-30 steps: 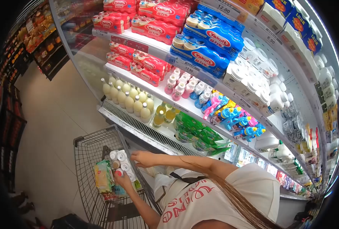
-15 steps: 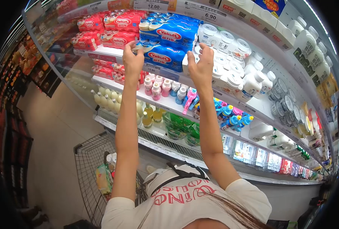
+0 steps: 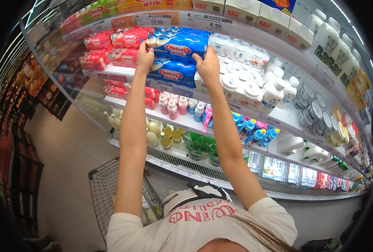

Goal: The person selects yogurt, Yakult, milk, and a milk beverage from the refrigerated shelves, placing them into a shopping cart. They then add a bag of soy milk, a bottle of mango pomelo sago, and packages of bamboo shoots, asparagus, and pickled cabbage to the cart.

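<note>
A blue Yakult multipack (image 3: 179,48) sits in the upper middle of the head view, stacked on a second blue Yakult multipack (image 3: 172,74). My left hand (image 3: 145,59) is closed against the upper pack's left end. At its right end, my right hand (image 3: 207,65) presses in with thumb and fingers, so the pack is held between both hands. The fingertips behind the ends are partly hidden. Just left of my left hand stand red Yakult multipacks (image 3: 125,58). White yogurt cups (image 3: 230,82) are close to my right hand.
A wire shopping cart (image 3: 95,185) stands below left, with goods inside. Price rails (image 3: 220,20) run along the shelf edge above. Lower shelves hold small pink-and-white bottles (image 3: 172,107) and green bags (image 3: 195,145). White bottles (image 3: 274,92) stand to the right.
My hands were apart at the sides of the blue packs; now they have closed in on the ends of the upper one. The camera view has shifted slightly.
</note>
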